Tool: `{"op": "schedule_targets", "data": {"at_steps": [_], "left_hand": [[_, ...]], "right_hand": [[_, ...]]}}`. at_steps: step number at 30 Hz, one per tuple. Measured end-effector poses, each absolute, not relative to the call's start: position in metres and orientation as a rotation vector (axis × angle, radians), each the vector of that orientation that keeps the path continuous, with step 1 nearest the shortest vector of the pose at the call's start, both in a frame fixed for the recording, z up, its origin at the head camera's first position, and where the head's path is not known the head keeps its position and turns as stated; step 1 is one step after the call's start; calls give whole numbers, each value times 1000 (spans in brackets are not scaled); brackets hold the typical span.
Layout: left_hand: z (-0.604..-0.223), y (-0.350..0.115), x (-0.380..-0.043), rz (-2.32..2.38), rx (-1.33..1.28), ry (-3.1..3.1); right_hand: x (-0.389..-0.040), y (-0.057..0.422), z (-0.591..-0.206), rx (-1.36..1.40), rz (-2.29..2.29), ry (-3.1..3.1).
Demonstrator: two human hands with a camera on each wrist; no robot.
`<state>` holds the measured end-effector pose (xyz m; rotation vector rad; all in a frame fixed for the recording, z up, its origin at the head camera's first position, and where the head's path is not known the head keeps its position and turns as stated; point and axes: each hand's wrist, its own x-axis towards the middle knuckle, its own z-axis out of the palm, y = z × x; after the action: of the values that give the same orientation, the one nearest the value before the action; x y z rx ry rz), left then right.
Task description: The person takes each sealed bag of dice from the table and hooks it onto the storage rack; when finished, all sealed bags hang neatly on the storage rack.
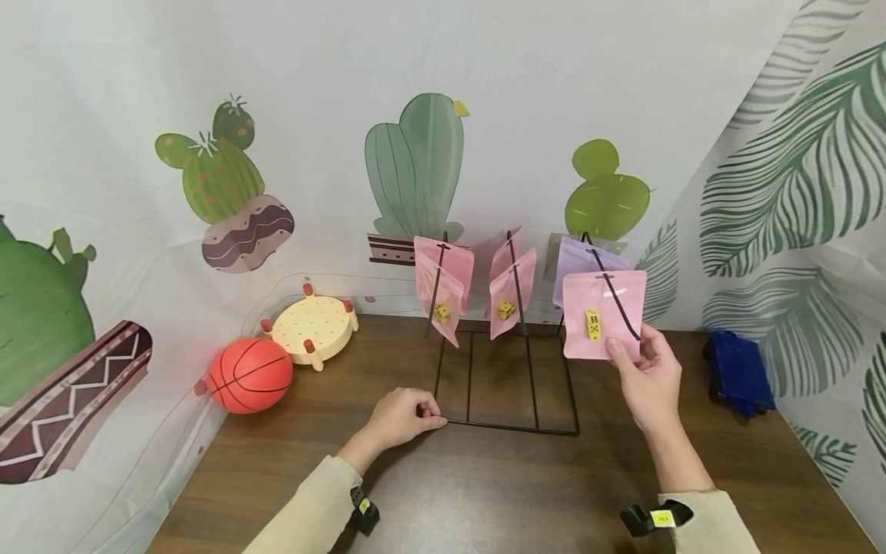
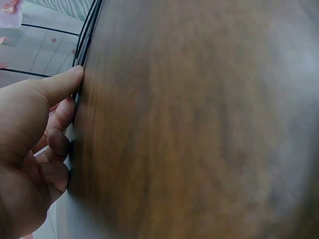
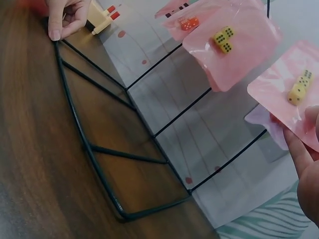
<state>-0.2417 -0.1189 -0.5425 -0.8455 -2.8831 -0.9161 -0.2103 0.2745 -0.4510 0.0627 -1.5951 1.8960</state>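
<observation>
My right hand (image 1: 651, 377) pinches the lower right corner of a pink zip bag (image 1: 577, 348) between thumb and fingers. Yellow dice (image 1: 593, 325) show through its front. A slanting prong of the black wire rack (image 1: 512, 428) passes through the bag's top slot and across its front. Behind it on the same prong hangs a purple bag (image 1: 574, 258). At the rack's front left corner, my left hand (image 1: 401, 418) pinches the base wire, thumb on top and fingers curled. Pink bags with dice hang on the middle prong (image 1: 512, 250) and left prong (image 1: 436, 281).
Left of the rack, a small orange-red basketball (image 1: 251, 375) sits by a pale yellow round board (image 1: 311, 327) with red-tipped pegs. A dark blue object (image 1: 739, 373) lies at the right edge. A cactus-printed cloth (image 1: 519, 138) rises behind the brown table (image 1: 484, 492).
</observation>
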Motion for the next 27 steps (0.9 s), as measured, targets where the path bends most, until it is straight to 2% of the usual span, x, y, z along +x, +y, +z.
{"op": "schedule_targets", "data": {"at_steps": [20,27], "left_hand": [[-539,-125,-236,-895,-850,-2887],[-526,-129,-232,-873,-766,-2818]], "right_hand": [[-190,294,-494,-6,1920,-1662],[-174,309,-489,-61,1627,-1807]]}}
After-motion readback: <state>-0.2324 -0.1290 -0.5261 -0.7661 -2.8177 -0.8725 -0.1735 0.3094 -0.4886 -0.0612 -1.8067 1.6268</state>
